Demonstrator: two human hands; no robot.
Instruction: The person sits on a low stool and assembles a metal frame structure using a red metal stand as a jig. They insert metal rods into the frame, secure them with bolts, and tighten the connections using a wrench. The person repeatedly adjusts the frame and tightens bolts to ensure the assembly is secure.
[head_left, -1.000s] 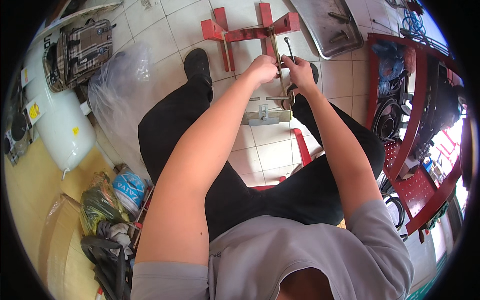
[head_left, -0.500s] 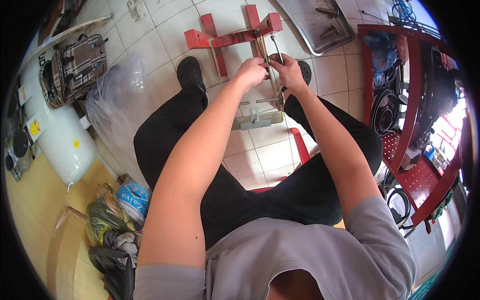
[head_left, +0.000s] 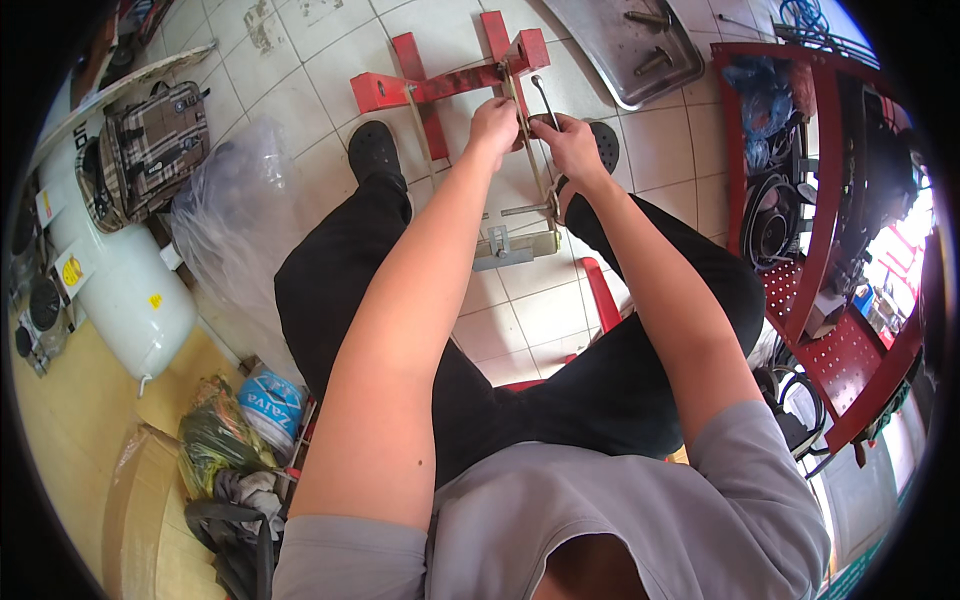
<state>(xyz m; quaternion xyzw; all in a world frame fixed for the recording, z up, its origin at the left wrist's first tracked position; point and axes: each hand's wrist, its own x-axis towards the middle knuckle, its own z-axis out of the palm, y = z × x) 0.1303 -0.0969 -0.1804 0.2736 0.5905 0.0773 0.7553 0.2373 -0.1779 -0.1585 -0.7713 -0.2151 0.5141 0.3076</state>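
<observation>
A red metal stand (head_left: 460,82) stands on the floor between my feet. A narrow metal frame with long thin bars (head_left: 420,135) runs from it toward me, ending in a grey bracket (head_left: 503,248) near my knees. My left hand (head_left: 495,128) is closed beside the right-hand bar; what its fingers grip is hidden. Just right of that bar, my right hand (head_left: 572,150) grips a wrench (head_left: 541,93), whose rounded end points away from me. The fingertips of both hands come close together across the bar.
A metal tray (head_left: 690,75) holding two bolt-like parts lies at the far right. Red shelving (head_left: 735,150) with cables stands at my right. A clear plastic bag (head_left: 230,200), a plaid backpack (head_left: 155,140) and a white tank (head_left: 135,290) are at my left.
My left hand has shifted a little away from me along the bar. The wrench now tilts slightly more to the left, still in my right hand. The whole view has moved slightly.
</observation>
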